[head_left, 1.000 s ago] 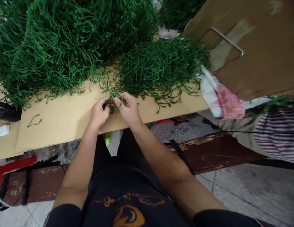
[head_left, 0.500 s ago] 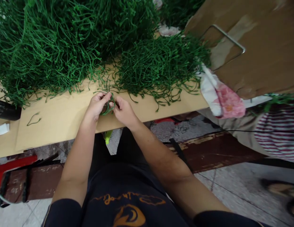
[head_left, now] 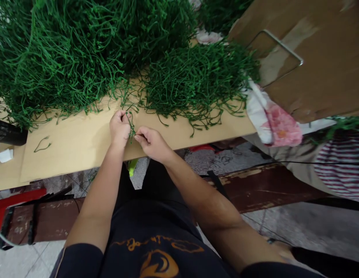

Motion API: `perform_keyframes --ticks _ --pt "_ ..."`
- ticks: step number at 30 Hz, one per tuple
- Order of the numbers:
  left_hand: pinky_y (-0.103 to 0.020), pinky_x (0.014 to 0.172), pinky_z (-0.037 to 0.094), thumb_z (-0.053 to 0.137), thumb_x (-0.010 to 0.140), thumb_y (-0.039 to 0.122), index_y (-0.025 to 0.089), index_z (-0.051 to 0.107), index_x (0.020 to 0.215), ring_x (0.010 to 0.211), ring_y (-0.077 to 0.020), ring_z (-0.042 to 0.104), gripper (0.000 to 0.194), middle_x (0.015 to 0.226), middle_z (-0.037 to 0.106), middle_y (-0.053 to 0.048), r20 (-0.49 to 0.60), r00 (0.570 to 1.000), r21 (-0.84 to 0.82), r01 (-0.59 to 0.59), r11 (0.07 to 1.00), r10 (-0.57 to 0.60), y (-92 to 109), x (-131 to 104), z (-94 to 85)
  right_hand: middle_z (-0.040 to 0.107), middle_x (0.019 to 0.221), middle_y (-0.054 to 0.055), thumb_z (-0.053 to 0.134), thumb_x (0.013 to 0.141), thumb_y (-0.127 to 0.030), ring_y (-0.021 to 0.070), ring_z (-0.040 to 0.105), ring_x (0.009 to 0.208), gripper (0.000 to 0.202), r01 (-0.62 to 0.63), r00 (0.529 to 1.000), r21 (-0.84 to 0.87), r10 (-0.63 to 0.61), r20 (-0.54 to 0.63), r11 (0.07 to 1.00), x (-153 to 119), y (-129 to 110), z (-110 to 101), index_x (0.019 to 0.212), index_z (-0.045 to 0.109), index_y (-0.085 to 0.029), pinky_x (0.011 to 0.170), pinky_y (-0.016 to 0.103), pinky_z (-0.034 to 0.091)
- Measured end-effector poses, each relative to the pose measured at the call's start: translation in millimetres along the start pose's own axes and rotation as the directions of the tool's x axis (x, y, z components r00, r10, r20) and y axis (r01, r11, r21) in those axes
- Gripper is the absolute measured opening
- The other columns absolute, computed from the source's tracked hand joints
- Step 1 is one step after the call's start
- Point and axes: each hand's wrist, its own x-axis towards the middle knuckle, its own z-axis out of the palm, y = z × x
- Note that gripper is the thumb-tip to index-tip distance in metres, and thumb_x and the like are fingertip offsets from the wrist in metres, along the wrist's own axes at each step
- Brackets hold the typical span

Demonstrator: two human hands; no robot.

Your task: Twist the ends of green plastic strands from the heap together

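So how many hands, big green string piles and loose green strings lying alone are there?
hands: 2, left hand and right hand
green string piles: 2, big pile and smaller pile
loose string lying alone: 1
Total: 5

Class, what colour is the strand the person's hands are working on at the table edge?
Green; the strand shows best in the head view, between the left hand and right hand.
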Motion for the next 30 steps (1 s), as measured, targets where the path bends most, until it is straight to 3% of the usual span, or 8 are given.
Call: perform_keyframes --ticks 5,10,14,16,18,22,26,30 --pt "-0.023 0.069 0.039 0.052 0.078 0.012 0.018 0.049 0.063 0.066 -0.0112 0.050 0.017 0.062 0.052 0.003 -0.035 0.998 0.130 -0.041 0.991 0.045 -10.1 3.7 0.8 0.034 0.057 -0.004 0.044 0.079 -0.018 0.0105 0.033 0.056 0.020 0.049 0.998 -0.019 -0.049 0.028 0.999 0.9 1.2 -2.1 0.062 0.035 -0.021 0.057 0.027 0.027" --pt "-0.021 0.065 0.041 0.051 0.079 0.009 0.018 0.048 0.062 0.060 -0.0083 0.048 0.020 0.059 0.048 0.004 -0.026 1.000 0.031 0.017 0.999 -0.016 -4.5 5.1 -2.2 0.034 0.057 -0.004 0.046 0.080 -0.024 0.0095 0.034 0.055 0.020 0.074 0.995 0.039 -0.076 0.061 0.997 -1.1 4.4 -4.5 0.062 0.038 -0.020 0.055 0.026 0.029" --pt "-0.018 0.052 0.038 0.051 0.081 0.013 0.018 0.048 0.066 0.049 -0.0052 0.042 0.016 0.056 0.045 0.006 0.141 0.986 -0.176 0.114 0.978 -0.089 3.5 1.8 -10.8 0.042 0.058 -0.003 0.045 0.083 -0.058 0.0084 0.038 0.052 0.042 -0.032 0.997 0.189 0.017 0.078 0.982 7.1 7.8 -8.8 0.067 0.046 -0.019 0.051 0.025 0.032" --pt "-0.017 0.051 0.038 0.055 0.077 0.012 0.018 0.048 0.068 0.050 -0.0043 0.042 0.013 0.059 0.047 0.005 0.205 0.978 -0.241 0.100 0.965 -0.050 5.1 -0.8 -14.8 0.042 0.055 -0.003 0.041 0.075 -0.076 0.0076 0.037 0.048 0.057 -0.109 0.993 0.254 0.092 0.078 0.961 16.4 8.8 -9.2 0.066 0.046 -0.019 0.046 0.025 0.030" --pt "-0.017 0.053 0.040 0.059 0.072 0.009 0.018 0.049 0.069 0.053 -0.0045 0.045 0.013 0.062 0.049 0.005 0.247 0.969 -0.245 0.061 0.968 0.002 4.5 -2.8 -17.2 0.036 0.051 -0.005 0.042 0.068 -0.082 0.0067 0.032 0.045 0.062 -0.153 0.988 0.276 0.143 0.057 0.949 26.6 9.6 -8.2 0.062 0.043 -0.020 0.043 0.024 0.025" --pt "-0.018 0.061 0.042 0.063 0.067 0.011 0.019 0.049 0.074 0.062 -0.0057 0.048 0.017 0.071 0.053 0.003 0.228 0.967 -0.195 -0.071 0.978 0.115 0.2 -2.3 -18.6 0.032 0.050 -0.006 0.060 0.070 -0.066 0.0053 0.028 0.048 0.051 -0.163 0.983 0.250 0.178 -0.039 0.955 39.4 14.5 -4.3 0.058 0.039 -0.020 0.044 0.024 0.022" --pt "-0.018 0.065 0.042 0.063 0.067 0.010 0.020 0.048 0.078 0.067 -0.0068 0.048 0.021 0.077 0.052 0.003 0.157 0.974 -0.108 -0.146 0.983 0.162 -1.2 -0.5 -19.6 0.039 0.057 -0.005 0.063 0.075 -0.038 0.0072 0.037 0.052 0.027 -0.161 0.971 0.251 0.199 -0.135 0.955 39.2 20.3 -2.6 0.066 0.044 -0.020 0.050 0.024 0.032" --pt "-0.019 0.069 0.043 0.063 0.067 0.009 0.021 0.048 0.081 0.070 -0.0080 0.049 0.023 0.079 0.053 0.002 0.102 0.977 -0.073 -0.179 0.981 0.186 0.7 -1.4 -20.9 0.047 0.073 0.001 0.060 0.072 -0.021 0.0122 0.043 0.066 0.012 -0.017 0.912 0.000 0.015 -0.410 1.000 31.2 13.4 -6.0 0.070 0.048 -0.020 0.065 0.030 0.039"
